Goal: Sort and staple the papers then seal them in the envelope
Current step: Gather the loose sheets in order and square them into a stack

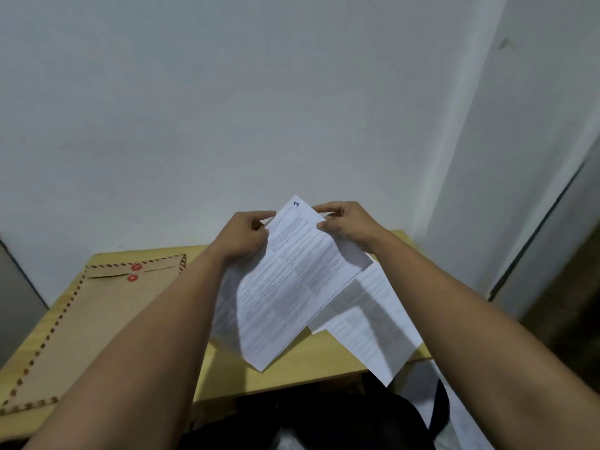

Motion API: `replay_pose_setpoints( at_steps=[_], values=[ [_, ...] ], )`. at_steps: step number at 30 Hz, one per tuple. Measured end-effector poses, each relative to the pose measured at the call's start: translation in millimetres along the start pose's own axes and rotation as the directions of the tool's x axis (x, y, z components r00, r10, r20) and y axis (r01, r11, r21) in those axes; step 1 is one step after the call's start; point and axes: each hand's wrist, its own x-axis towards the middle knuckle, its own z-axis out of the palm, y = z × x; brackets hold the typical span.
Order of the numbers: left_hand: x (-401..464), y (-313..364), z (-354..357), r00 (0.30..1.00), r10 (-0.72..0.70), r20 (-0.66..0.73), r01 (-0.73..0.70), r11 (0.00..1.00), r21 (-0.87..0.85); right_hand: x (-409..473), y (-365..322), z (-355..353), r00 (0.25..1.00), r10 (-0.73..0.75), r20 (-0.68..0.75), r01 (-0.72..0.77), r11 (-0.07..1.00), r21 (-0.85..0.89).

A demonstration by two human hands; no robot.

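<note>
Pale grey-white wall (pixel 227 108) behind; light wooden table (pixel 292 371) pushed against it, seen from above. Printed papers (pixel 292 280), white, dense small text, held up off the table near its far edge, tilted, top corner marked with a handwritten blue "1" (pixel 296 203); more than one sheet in the bundle, a second sheet showing behind the front one on the left side. Left hand (pixel 242 237) closed on the upper left edge of the papers, fingertips pinched onto the sheet. Right hand (pixel 345 224) closed on the upper right edge, thumb and fingers clamped on the paper. Further printed sheet (pixel 373 319) lying flat on the table under the held papers to the right, near corner overhanging the table's front edge. Brown envelope (pixel 97 319) flat on the left part of the table, well apart from the papers, border of red-and-dark stripes, flap down, two red string-tie discs (pixel 134 272) at the flap. Dark bag or cloth (pixel 324 417) below the table's front edge; kind not clear.
</note>
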Motion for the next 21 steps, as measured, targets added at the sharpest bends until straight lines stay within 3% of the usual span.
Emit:
replay_pose_setpoints(
  at_steps=[10,21],
  values=[
    [-5.2,-72.4,57.4,0.99,-0.137,0.027,0.134,0.988,0.073,-5.5,95.5,13.6,0.954,0.285,0.089,-0.266,0.946,-0.185],
    [7.2,-119.3,70.5,0.971,-0.239,0.03,0.24,0.971,-0.006,11.2,116.4,40.8,0.961,0.252,0.114,-0.251,0.968,-0.022]
  ],
)
